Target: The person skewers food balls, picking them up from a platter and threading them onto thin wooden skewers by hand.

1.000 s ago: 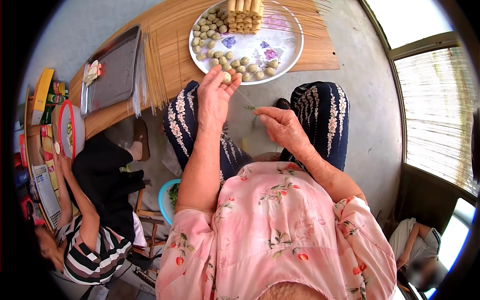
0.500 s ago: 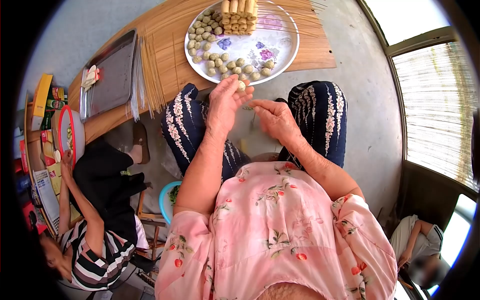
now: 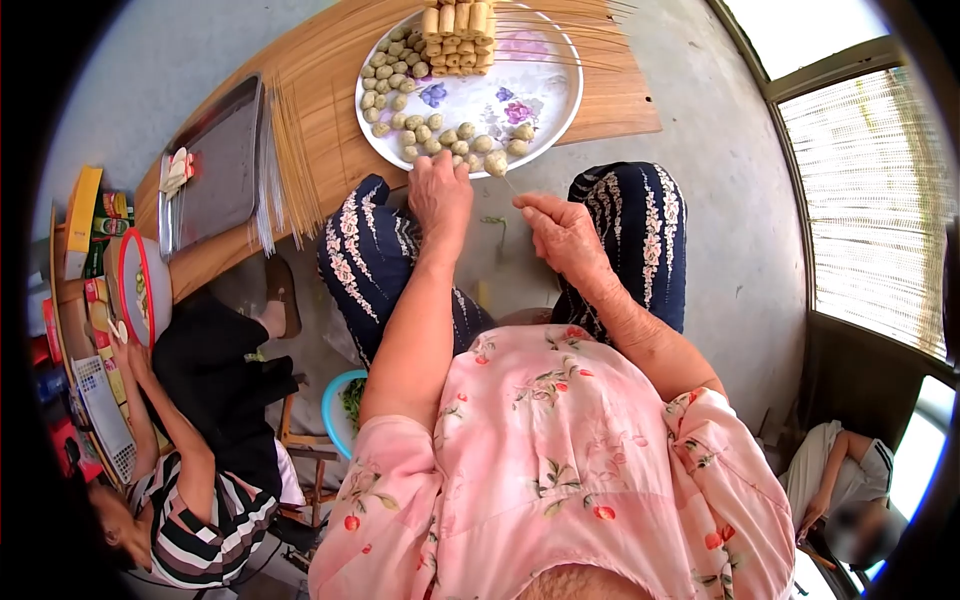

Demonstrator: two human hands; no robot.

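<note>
My right hand (image 3: 562, 228) pinches the lower end of a thin skewer (image 3: 509, 184), whose tip carries a pale green ball (image 3: 496, 163) beside the tray's near rim. At the same rim, my left hand (image 3: 440, 195) reaches over the edge with fingers bent down by the balls; whether it grips one is hidden. The round floral tray (image 3: 545, 85) holds several green balls (image 3: 392, 72) along its left and near sides. Stacked tan rolls (image 3: 460, 40) on skewers stand at its back, their sticks pointing right.
A metal tray (image 3: 215, 170) and loose skewers (image 3: 290, 165) lie on the wooden table (image 3: 330, 75). At left, a person in a striped shirt (image 3: 195, 520) works by a red-rimmed basin (image 3: 150, 290). A blue-rimmed bowl (image 3: 335, 415) is below. Another person (image 3: 835, 475) sits at lower right.
My left hand has left the ball now on the skewer and turned palm down to the balls at the tray's rim. My right hand still holds the skewer.
</note>
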